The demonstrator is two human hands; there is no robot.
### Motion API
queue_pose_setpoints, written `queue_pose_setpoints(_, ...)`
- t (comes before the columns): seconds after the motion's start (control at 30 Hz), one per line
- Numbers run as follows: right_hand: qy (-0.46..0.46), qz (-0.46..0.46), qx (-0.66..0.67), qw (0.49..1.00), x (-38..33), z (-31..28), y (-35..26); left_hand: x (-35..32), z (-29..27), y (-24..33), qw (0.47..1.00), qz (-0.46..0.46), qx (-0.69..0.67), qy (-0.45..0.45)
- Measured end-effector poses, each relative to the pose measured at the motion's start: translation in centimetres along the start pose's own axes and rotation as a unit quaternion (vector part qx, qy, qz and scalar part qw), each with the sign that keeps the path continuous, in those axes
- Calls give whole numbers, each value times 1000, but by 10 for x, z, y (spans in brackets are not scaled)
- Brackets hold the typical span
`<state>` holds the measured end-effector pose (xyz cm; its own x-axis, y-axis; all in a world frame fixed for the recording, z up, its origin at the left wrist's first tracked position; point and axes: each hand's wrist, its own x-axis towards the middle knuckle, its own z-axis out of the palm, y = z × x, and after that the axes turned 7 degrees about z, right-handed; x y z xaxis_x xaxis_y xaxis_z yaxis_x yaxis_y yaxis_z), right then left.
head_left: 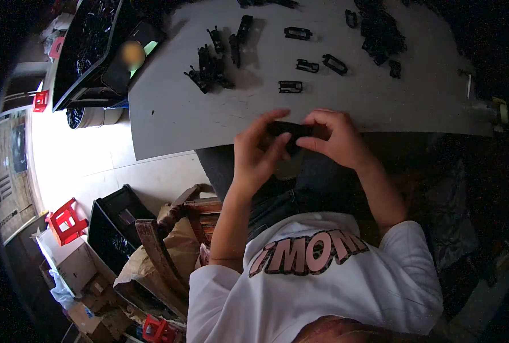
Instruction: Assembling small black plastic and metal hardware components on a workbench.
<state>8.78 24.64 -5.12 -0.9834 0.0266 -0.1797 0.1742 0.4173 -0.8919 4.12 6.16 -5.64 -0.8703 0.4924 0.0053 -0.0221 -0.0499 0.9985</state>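
Just off the table's near edge, my left hand (256,150) and my right hand (335,137) hold a small black elongated part (290,129) between them. The left thumb and fingers pinch one end of it, and the right thumb and forefinger grip the other. Its finer shape is too dark to make out. Beyond my hands on the grey table (180,123) lie several black rectangular plastic frames, among them one nearest me (290,87) and a tilted one (335,64). To their left is a loose cluster of black plastic parts (210,71).
A larger heap of black parts (380,31) lies at the table's far right. At the far left stands a black bin (88,74). A wooden chair (163,251), a black crate (117,220) and a red stool (67,222) are on the floor to my left.
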Motion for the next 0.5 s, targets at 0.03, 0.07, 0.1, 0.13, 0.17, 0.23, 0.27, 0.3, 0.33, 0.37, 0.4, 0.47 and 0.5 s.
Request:
queue_pose_setpoints(0.03, -56, 51, 69, 995, 0, 0, 6, -2, -1, -1, 1000, 16, 3, -23)
queue_pose_setpoints(0.07, -56, 51, 69, 995, -1, 2, 8, -3, -1, -2, 1000, 16, 3, -23)
queue_pose_setpoints(0.1, -48, 40, 81, 995, -3, 5, 9, -4, -1, -4, 999, 34, -11, -20)
queue_pose_setpoints(0.13, -40, 29, 93, 994, -4, 8, 9, -5, 0, -6, 998, 51, -26, -18)
queue_pose_setpoints(0.17, -39, 30, 93, 994, -2, 9, 10, -4, 0, -7, 998, 51, -27, -18)
queue_pose_setpoints(0.23, -81, 49, 104, 990, 4, 12, 10, -2, 1, -9, 996, 30, -82, 20)
queue_pose_setpoints(0.27, -81, 49, 103, 990, 5, 12, 10, -1, 0, -8, 996, 30, -83, 19)
queue_pose_setpoints(0.3, -73, 51, 113, 990, 6, 12, 9, -1, -1, -5, 997, 24, -68, 10)
queue_pose_setpoints(0.33, -66, 53, 123, 989, 7, 11, 8, 0, -1, -2, 998, 18, -53, 0)
queue_pose_setpoints(0.37, -66, 52, 122, 989, 7, 12, 9, 1, -1, 1, 998, 19, -53, 1)
queue_pose_setpoints(0.4, -68, 47, 145, 986, 5, 14, 10, 3, -2, 3, 999, 24, -46, -10)
queue_pose_setpoints(0.47, -72, 40, 170, 982, 4, 18, 6, 3, -4, 4, 999, 29, -34, -17)
queue_pose_setpoints(0.5, -67, 27, 177, 982, 3, 18, 2, 2, -3, 4, 999, 34, -39, -6)
